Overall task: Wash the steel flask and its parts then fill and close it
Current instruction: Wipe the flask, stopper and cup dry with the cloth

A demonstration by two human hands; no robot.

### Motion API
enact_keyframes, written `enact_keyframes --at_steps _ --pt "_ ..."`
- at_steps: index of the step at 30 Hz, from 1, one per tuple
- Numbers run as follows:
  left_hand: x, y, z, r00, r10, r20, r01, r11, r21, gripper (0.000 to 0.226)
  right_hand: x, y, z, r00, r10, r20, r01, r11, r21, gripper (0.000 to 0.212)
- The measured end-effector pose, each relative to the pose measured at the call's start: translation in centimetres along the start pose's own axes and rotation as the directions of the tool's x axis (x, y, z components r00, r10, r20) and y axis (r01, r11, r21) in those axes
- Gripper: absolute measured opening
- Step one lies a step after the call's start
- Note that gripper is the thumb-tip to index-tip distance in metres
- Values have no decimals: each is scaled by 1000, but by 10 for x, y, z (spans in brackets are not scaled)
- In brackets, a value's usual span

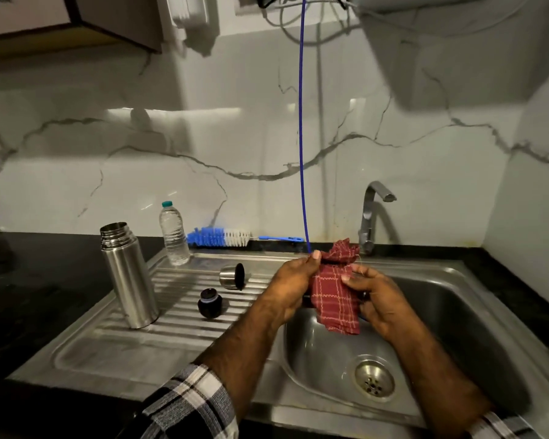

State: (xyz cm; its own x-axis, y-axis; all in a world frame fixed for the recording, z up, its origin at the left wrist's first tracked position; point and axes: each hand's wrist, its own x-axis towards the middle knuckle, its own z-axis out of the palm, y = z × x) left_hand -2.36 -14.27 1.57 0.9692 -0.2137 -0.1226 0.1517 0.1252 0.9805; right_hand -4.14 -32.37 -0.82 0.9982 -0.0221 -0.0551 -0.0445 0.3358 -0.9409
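Steel flask [129, 277] upright on drainboard [184, 315], open mouth up.

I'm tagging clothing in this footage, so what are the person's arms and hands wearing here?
Both hands, the left hand and right hand, are bare: no gloves, and no rings or watch that I can make out. The forearms are uncovered. Each arm has a checked black, white and grey shirt sleeve, the left sleeve bunched near the elbow, the right sleeve barely showing at the frame's bottom edge.

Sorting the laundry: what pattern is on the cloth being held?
Red cloth with a pale checked grid; head view.
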Motion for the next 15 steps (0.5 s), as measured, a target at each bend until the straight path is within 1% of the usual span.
enact_keyframes --at_steps 2,3,4,6,7,8,9,11,13,15 --pt "2 -5 -6 995 1 105 -4 999 32 36 1 -1 0 999 -9 -46 11 1000 29 32" --pt "3 -6 -7 994 -6 108 1 999 47 32 1 -2 1 997 -10 -72 13 999 33 30" --pt "2 -6 -7 997 -16 80 12 999 51 27 2 -3 1 996 -9 -88 10 1000 20 32" --pt "1 -3 -6 999 -31 23 30 998 52 20 3 -4 4 997 24 -78 -25 1000 -18 54" --pt "1 -3 -5 999 -26 23 25 998 54 20 2 -4 4 997 49 -64 -51 998 -29 64" --pt "1 -2 -5 999 -13 34 11 998 65 22 2 -6 4 997 67 -41 -68 997 -44 67" --pt "-1 -1 -6 999 -2 51 -2 997 77 24 1 -8 5 997 73 -14 -74 995 -70 64" --pt "-3 2 -10 995 1 103 -12 994 110 32 -1 -14 5 999 45 12 -43 993 -111 46" --pt "-6 5 -13 988 10 152 -34 987 155 43 -2 -21 6 1000 -26 -5 26 994 -105 31" --pt "-10 7 -16 981 41 190 -78 979 191 49 -4 -28 9 998 -68 6 68 995 -79 23"
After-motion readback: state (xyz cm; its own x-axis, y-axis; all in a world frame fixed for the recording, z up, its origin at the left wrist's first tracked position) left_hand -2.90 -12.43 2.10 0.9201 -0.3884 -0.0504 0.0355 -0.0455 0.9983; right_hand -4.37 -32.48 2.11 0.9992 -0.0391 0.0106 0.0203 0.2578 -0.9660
